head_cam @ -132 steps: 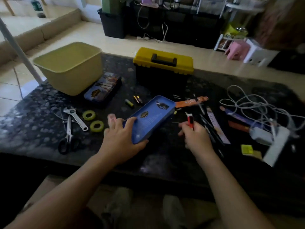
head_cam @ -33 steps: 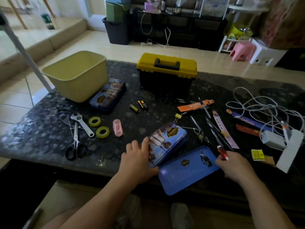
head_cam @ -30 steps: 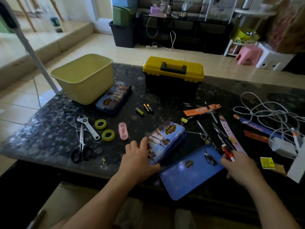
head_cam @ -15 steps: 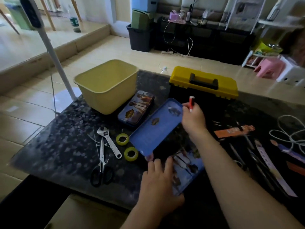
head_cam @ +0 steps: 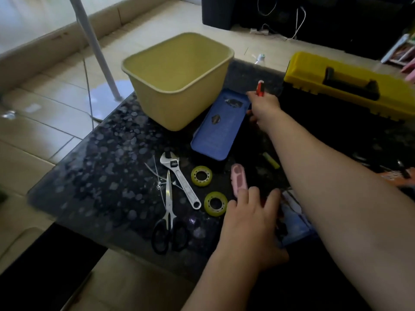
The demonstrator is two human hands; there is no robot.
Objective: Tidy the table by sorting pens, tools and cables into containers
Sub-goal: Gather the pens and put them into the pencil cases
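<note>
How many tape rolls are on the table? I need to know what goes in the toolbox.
2: one tape roll lies beside the wrench; the other lies nearer, by the left hand. The arms may hide more.

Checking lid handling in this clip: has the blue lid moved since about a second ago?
Yes. The blue lid went from the near table edge, away from the person, and now sits beside the yellow tub, held by the right hand.
</note>
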